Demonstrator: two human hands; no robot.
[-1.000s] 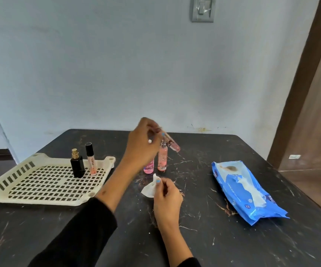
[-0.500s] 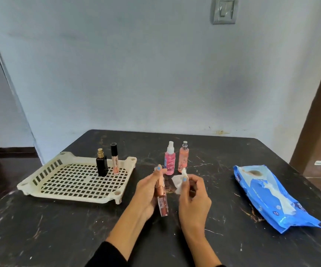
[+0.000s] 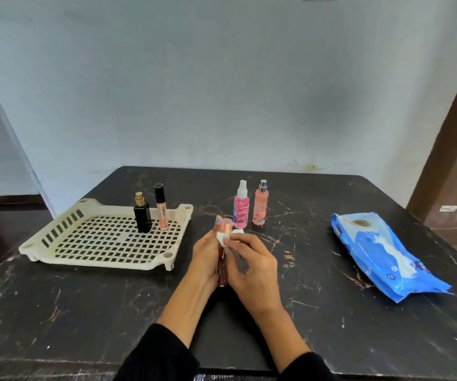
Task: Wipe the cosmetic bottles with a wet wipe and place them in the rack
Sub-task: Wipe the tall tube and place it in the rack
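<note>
Half a second ago the wet wipe [image 3: 223, 238] hung clear of the slim bottle [image 3: 222, 266]; now I see my right hand [image 3: 252, 264] pinching it against the cap while my left hand [image 3: 204, 259] grips the bottle — wiping has begun. Left to right: two bottles stand in the rack [image 3: 103, 255], one between my hands, two pink sprays [image 3: 240, 209] wait, one wipe pack [image 3: 381, 251].
</note>
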